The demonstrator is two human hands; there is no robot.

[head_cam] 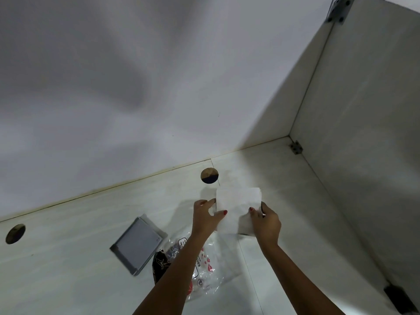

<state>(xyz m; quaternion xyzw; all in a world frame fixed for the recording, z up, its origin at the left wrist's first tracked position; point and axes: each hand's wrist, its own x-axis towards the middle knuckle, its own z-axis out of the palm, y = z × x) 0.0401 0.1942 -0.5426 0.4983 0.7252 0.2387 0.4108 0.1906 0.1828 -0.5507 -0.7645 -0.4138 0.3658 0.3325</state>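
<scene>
Tissue stack [238,205] held above the surface [68,258], near its corner.
Left hand [205,215] and right hand [266,221] pinch its opposite side edges; the back wall [136,87] and side panel [363,133] crowd in, and open room lies leftward past the grey tray [137,244].

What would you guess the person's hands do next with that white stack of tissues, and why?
Probably lower the tissue stack straight down: the left hand and right hand pinch its sides above the desk, while a grey lid lies beside the plastic wrapper.
</scene>
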